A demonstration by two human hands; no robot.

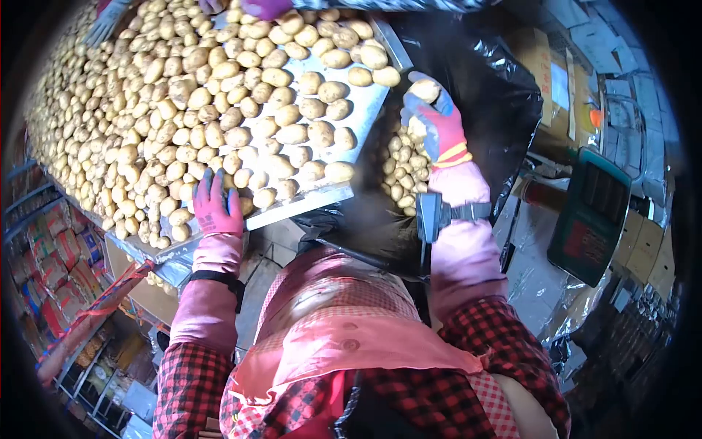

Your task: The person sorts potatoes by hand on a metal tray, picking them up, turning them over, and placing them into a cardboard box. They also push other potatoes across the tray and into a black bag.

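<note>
Many potatoes [219,95] cover a metal table [307,199] at the left and centre of the head view. My left hand [216,205], in a pink and grey glove, lies on potatoes near the table's front edge, fingers spread. My right hand [435,117], gloved alike, is closed round a potato [424,91] beyond the table's right edge. Another potato shows below its fingers. Under it, a black plastic bag [486,95] stands open with a heap of potatoes [406,167] inside.
Gloved hands of other people [110,20] are at the table's far edge. A green scale display [591,216] stands at the right, with cardboard boxes [545,80] behind it. Red mesh sacks [62,241] fill a rack at the lower left.
</note>
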